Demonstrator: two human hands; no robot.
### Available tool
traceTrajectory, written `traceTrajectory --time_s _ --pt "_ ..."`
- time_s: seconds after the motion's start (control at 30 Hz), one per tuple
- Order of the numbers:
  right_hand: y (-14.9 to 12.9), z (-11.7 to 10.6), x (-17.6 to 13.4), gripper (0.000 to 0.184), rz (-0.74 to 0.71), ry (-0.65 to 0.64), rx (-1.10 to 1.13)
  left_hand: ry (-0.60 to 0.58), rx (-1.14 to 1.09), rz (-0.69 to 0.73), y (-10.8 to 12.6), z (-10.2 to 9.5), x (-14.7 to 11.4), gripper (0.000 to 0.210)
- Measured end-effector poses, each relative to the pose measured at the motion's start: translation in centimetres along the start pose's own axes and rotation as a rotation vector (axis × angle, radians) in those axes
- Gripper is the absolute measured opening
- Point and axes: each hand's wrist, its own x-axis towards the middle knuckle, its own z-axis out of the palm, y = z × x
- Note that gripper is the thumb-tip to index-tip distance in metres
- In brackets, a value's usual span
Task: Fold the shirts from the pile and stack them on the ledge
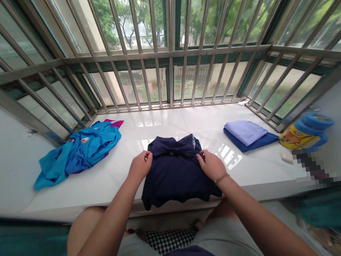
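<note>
A dark navy collared shirt (177,174) lies in front of me on the white sill, its collar at the far end and its near edge hanging over the front of the ledge. Pinched fingers of my left hand (141,166) are at the shirt's left side, just below the collar. On the opposite side, my right hand (213,165) has its thumb and fingers closed on the shirt's right edge. A small patterned patch shows inside the collar on the right. The fabric looks narrowed into a folded shape; its underside is hidden.
Crumpled blue clothes (86,147) lie to the left on the white sill (169,119). Folded lavender and blue cloths (244,132) are at the right, beside a yellow-and-blue bottle (302,131). Metal bars (159,54) run along the window behind. A blurred-out object lies near the bottle.
</note>
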Motion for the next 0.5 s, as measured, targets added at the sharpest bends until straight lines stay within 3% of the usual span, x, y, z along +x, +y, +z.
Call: traceTrajectory --time_s 0.13,0.23,0.37,0.5 --pt "-3.1 0.2 8.4 0.055 0.154 -0.087 0.051 0.005 0.091 -0.036 1.7 1.7 10.6 0.044" --pt "-4.1 1.4 12.6 0.051 0.164 -0.077 0.047 -0.031 0.119 0.028 1.9 3.6 15.3 0.051" --pt "-2.9 3.0 15.0 0.033 0.106 -0.025 0.068 -0.109 0.143 0.093 -0.2 5.4 17.1 0.033" --pt "-0.6 4.0 15.7 0.033 0.073 0.031 0.051 -0.077 0.155 0.1 -2.7 5.8 16.6 0.027"
